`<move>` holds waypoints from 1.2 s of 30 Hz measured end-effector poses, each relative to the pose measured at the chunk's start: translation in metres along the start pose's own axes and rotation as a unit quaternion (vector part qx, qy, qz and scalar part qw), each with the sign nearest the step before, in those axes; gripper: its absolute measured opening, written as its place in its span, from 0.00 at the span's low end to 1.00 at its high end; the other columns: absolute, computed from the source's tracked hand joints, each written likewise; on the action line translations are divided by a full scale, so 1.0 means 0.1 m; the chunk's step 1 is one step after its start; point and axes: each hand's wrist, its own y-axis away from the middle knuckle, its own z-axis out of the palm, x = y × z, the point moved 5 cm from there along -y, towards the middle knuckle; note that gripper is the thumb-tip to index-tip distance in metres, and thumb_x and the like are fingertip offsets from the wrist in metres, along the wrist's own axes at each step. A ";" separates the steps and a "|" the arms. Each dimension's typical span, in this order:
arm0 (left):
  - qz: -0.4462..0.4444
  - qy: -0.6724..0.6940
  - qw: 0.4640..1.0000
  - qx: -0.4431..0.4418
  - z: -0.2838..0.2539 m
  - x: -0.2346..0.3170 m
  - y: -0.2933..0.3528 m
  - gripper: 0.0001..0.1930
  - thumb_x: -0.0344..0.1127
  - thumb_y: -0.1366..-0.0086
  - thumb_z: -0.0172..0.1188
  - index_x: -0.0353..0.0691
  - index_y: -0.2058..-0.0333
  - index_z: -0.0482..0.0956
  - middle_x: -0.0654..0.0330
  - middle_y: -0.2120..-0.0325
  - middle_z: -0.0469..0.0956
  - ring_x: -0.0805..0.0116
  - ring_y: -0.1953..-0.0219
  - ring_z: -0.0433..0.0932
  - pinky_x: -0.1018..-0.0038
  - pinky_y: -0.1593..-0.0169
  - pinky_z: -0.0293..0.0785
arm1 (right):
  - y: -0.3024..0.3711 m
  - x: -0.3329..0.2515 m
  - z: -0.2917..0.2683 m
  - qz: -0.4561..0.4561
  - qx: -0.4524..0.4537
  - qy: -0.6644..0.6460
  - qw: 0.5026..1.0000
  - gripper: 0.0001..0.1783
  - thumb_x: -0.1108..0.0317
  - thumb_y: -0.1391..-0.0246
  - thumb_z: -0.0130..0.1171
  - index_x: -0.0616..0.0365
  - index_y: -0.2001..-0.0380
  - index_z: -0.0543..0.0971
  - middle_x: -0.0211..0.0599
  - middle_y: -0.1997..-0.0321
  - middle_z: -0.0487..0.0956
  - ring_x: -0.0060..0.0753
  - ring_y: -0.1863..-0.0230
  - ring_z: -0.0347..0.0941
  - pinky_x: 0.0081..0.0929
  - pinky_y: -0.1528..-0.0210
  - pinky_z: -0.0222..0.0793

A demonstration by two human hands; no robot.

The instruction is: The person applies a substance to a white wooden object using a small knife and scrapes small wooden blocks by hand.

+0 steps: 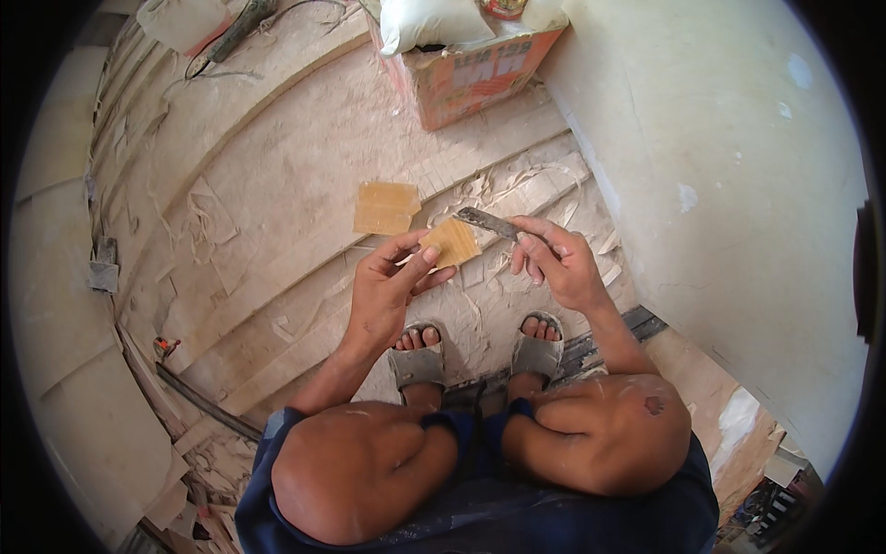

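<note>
Centre frame, left hand (392, 275) pinches an amber square (458, 241), probably light, stiff, best edge-held; right hand (565, 270) grips a dark blade (486, 222)

Carton (484, 85), its top partly hidden by a white sack (426, 26), itself cropped above. Left of the carton: pale container (180, 18), likewise cropped. Below the carton: left hand (383, 280) covering part of an amber square (461, 238); right hand (567, 263) concealing one end of a dark blade (484, 222). Far to the carton's lower left: red object (166, 348), too small to identify.
</note>
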 end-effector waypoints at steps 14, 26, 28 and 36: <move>0.006 -0.030 1.000 0.003 -0.02 -0.04 0.05 0.13 0.30 0.37 0.57 0.30 0.55 0.74 0.56 0.61 0.76 0.70 0.61 0.77 0.77 0.57 0.80 | 0.06 -0.04 -0.05 0.013 -0.075 0.035 0.996 0.17 0.69 0.40 0.47 0.62 0.50 0.74 0.27 0.83 0.72 0.15 0.79 0.65 0.18 0.74 0.63; 0.036 -0.015 0.998 0.048 -0.12 0.01 0.01 0.12 0.28 0.37 0.56 0.29 0.57 0.74 0.54 0.62 0.76 0.70 0.62 0.77 0.74 0.56 0.80 | 0.15 -0.02 -0.10 0.014 -0.056 -0.004 0.998 0.17 0.71 0.41 0.46 0.58 0.50 0.75 0.29 0.81 0.75 0.15 0.81 0.66 0.15 0.75 0.64; 0.026 -0.015 0.998 0.048 -0.12 -0.01 0.01 0.12 0.28 0.38 0.57 0.29 0.57 0.74 0.55 0.63 0.76 0.70 0.62 0.77 0.74 0.56 0.80 | 0.09 -0.02 -0.07 -0.002 -0.043 0.000 0.999 0.17 0.71 0.41 0.46 0.58 0.50 0.74 0.30 0.79 0.77 0.15 0.81 0.66 0.14 0.75 0.64; -0.007 -0.048 0.999 0.000 -0.05 0.01 0.03 0.10 0.31 0.36 0.55 0.29 0.59 0.74 0.55 0.63 0.76 0.70 0.61 0.77 0.74 0.55 0.80 | 0.08 -0.06 -0.17 -0.022 -0.044 0.017 0.999 0.14 0.72 0.42 0.49 0.62 0.53 0.76 0.35 0.73 0.80 0.15 0.79 0.66 0.15 0.75 0.65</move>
